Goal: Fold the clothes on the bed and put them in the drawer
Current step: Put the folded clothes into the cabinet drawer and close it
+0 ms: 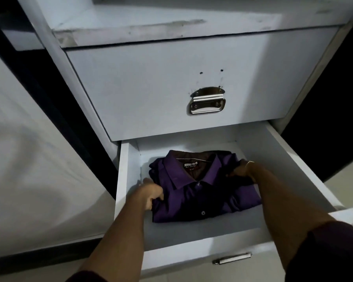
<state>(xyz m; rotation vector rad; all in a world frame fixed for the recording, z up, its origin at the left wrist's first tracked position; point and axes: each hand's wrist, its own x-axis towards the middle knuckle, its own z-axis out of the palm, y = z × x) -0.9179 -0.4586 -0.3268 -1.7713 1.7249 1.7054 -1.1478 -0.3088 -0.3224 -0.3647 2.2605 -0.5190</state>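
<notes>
From my head camera, the folded purple button-up shirt (pixel 204 190) lay collar-up inside the pulled-out white wooden drawer (pixel 128 180). My left hand (pixel 151 193) gripped the shirt's left edge with curled fingers, and my right hand (pixel 239 169) pinched its right edge, beneath the closed upper drawer's metal handle (pixel 207 103).

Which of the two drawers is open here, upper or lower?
The lower drawer: it is pulled out and holds the folded purple shirt, gripped by both hands. The upper drawer, with the hanging metal handle, sits closed.
</notes>
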